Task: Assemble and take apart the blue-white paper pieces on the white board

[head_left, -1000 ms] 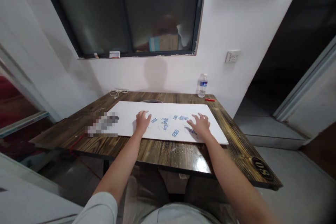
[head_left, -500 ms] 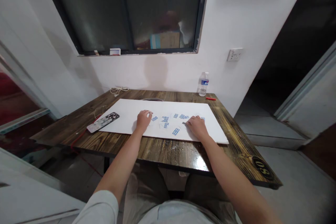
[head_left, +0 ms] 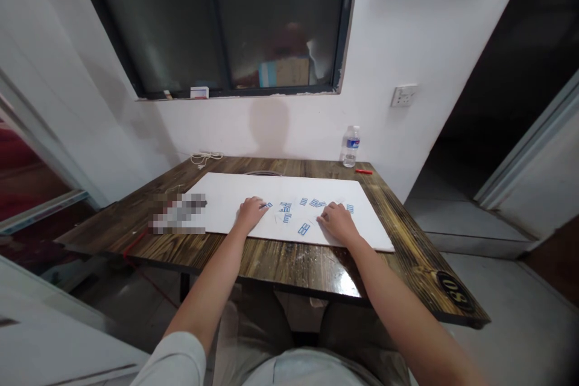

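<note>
A white board (head_left: 224, 199) lies on the wooden table, with several small blue-lined pieces on it; whether they are loose or drawn on cannot be told. My left hand (head_left: 252, 215) is closed, its fingertips at a small blue-lined piece (head_left: 269, 205) that they partly cover. Between the hands is a denser blue-lined cluster (head_left: 285, 211). My right hand (head_left: 338, 221) rests on the board with fingers curled together, and whatever is in them is hidden. Just left of it is a blue-lined rectangle (head_left: 304, 229); another blue-lined piece (head_left: 350, 208) shows beyond its right side.
A pixelated phone (head_left: 178, 214) overlaps the board's left end. Behind the board are a coiled white cable (head_left: 207, 158), a water bottle (head_left: 351, 146) and a red pen (head_left: 363, 172). The wooden table (head_left: 407, 271) carries a round number plate (head_left: 455, 291) at its front right corner.
My left hand has moved slightly right and its fingers now reach the blue-lined piece beside it. The grey strip seen at my right fingertips earlier no longer shows; those fingers are more curled.
</note>
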`<state>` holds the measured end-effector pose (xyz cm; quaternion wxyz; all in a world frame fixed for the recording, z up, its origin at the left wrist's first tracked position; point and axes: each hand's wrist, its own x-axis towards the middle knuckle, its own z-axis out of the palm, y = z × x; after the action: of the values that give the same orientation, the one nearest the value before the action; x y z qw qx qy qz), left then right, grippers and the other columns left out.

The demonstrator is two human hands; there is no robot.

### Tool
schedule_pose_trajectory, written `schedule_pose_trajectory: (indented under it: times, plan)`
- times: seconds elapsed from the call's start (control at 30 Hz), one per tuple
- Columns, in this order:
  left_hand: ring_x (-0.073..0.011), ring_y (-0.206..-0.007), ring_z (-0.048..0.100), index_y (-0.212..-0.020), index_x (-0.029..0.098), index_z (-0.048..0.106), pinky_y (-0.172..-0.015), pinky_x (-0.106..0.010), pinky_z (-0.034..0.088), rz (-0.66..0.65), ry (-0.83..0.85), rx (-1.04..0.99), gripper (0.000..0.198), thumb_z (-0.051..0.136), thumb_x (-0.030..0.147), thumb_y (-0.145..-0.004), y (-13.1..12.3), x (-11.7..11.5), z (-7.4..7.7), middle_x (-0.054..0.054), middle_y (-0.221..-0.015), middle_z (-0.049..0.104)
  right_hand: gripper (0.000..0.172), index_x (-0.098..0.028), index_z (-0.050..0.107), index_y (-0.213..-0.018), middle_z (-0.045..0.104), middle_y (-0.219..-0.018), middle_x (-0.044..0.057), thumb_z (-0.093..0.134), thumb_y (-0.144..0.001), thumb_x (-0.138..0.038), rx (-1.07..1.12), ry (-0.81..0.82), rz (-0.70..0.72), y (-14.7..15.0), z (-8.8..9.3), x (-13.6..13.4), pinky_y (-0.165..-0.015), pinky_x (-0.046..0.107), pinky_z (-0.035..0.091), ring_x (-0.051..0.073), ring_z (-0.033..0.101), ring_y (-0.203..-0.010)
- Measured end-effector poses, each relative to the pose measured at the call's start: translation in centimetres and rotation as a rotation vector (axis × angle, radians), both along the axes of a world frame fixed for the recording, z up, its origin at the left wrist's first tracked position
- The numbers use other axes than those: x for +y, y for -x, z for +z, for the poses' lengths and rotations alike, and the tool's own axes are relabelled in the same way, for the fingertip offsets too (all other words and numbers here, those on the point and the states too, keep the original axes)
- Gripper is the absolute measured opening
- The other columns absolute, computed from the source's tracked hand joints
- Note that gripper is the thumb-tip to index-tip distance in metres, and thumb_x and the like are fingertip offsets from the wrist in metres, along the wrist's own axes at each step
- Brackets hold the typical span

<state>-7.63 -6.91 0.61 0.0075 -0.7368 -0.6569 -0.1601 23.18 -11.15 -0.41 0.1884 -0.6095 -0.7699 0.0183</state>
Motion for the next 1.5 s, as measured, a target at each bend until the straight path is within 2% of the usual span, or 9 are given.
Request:
schedule_pose_trajectory:
  times: [0.3, 0.43, 0.5, 0.63, 0.73, 0.87, 0.97, 1.17, 1.5]
  plan:
    - [-0.0228, -0.107, 0.057, -0.097, 0.024, 0.074, -0.093, -0.033, 0.042, -0.027, -0.038, -0.051, 0.02, 0.057, 0.029, -0.087, 0.4, 0.2, 0.0, -0.005, -0.108, 0.069, 0.023, -0.018, 0.067, -0.089, 0.062, -0.107, 0.011, 0.055, -0.09, -0.038, -0.006, -0.01, 0.0, 0.1, 0.0, -0.1, -0.081, 0.036, 0.036, 0.028, 0.05, -0.104]
    - [-0.0211, -0.101, 0.059, -0.102, 0.022, 0.071, -0.089, -0.032, 0.044, -0.02, -0.04, -0.112, 0.021, 0.06, 0.025, -0.084, 0.3, 0.4, -0.2, -0.005, -0.103, 0.07, 0.024, -0.019, 0.065, -0.105, 0.063, -0.11, 0.011, 0.054, -0.091, -0.036, 0.062, -0.092, -0.003, 0.3, -0.1, -0.1, -0.085, 0.039, 0.036, 0.028, 0.05, -0.106]
    - [-0.0199, -0.098, 0.06, -0.102, 0.022, 0.071, -0.086, -0.03, 0.045, -0.007, -0.033, -0.15, 0.021, 0.061, 0.024, -0.084, 0.3, 0.5, -0.4, -0.005, -0.103, 0.071, 0.026, -0.021, 0.065, -0.107, 0.063, -0.111, 0.01, 0.056, -0.09, -0.038, 0.103, -0.126, 0.06, 0.4, 0.0, -0.2, -0.088, 0.039, 0.036, 0.027, 0.05, -0.106]
    - [-0.0185, -0.096, 0.061, -0.105, 0.021, 0.07, -0.085, -0.028, 0.044, 0.022, -0.007, -0.195, 0.023, 0.059, 0.025, -0.085, 0.1, 0.5, -0.5, -0.006, -0.105, 0.07, 0.028, -0.024, 0.068, -0.107, 0.063, -0.115, 0.008, 0.063, -0.086, -0.043, 0.107, -0.143, 0.304, 1.1, 0.2, -0.6, -0.093, 0.038, 0.036, 0.026, 0.048, -0.111]
    - [-0.0214, -0.099, 0.059, -0.104, 0.022, 0.07, -0.085, -0.031, 0.044, 0.047, 0.001, -0.122, 0.025, 0.058, 0.035, -0.087, -0.2, 0.2, -0.4, -0.007, -0.106, 0.068, 0.031, -0.028, 0.071, -0.107, 0.062, -0.119, 0.007, 0.07, -0.081, -0.045, 0.062, -0.109, 0.428, 1.7, 0.4, -1.1, -0.094, 0.041, 0.035, 0.028, 0.046, -0.115]
    - [-0.0264, -0.105, 0.055, -0.105, 0.021, 0.071, -0.087, -0.035, 0.043, 0.074, -0.037, 0.038, 0.032, 0.057, 0.043, -0.087, -0.7, -0.5, 0.0, -0.01, -0.111, 0.063, 0.021, -0.028, 0.076, -0.094, 0.066, -0.113, 0.005, 0.074, -0.078, -0.041, 0.045, -0.072, 0.433, 2.0, 0.7, -1.5, -0.093, 0.041, 0.036, 0.028, 0.048, -0.112]
    - [-0.0256, -0.103, 0.055, -0.099, 0.02, 0.074, -0.086, -0.034, 0.043, 0.049, -0.044, 0.11, 0.029, 0.054, 0.038, -0.09, -1.1, -0.8, 0.5, -0.01, -0.107, 0.064, 0.017, -0.026, 0.076, -0.091, 0.068, -0.105, 0.004, 0.073, -0.079, -0.037, 0.063, -0.07, 0.447, 2.0, 0.7, -1.3, -0.091, 0.037, 0.036, 0.025, 0.051, -0.107]
    - [-0.0261, -0.095, 0.061, -0.092, 0.014, 0.074, -0.083, -0.034, 0.045, 0.028, 0.001, 0.28, 0.029, 0.049, 0.028, -0.093, -2.0, -0.6, 0.9, -0.015, -0.096, 0.068, 0.02, -0.024, 0.074, -0.094, 0.067, -0.1, 0.006, 0.069, -0.083, -0.04, 0.057, -0.062, 0.485, 1.8, 0.5, -1.0, -0.088, 0.035, 0.037, 0.023, 0.051, -0.101]
    - [-0.0266, -0.091, 0.066, -0.084, 0.013, 0.074, -0.083, -0.033, 0.047, -0.086, 0.099, 0.301, 0.019, 0.056, 0.019, -0.083, -1.5, 1.1, 2.0, -0.016, -0.088, 0.071, 0.02, -0.028, 0.076, -0.099, 0.069, -0.103, 0.006, 0.058, -0.092, -0.034, -0.024, -0.055, 0.501, 1.5, 1.3, -1.2, -0.084, 0.034, 0.032, 0.021, 0.052, -0.101]
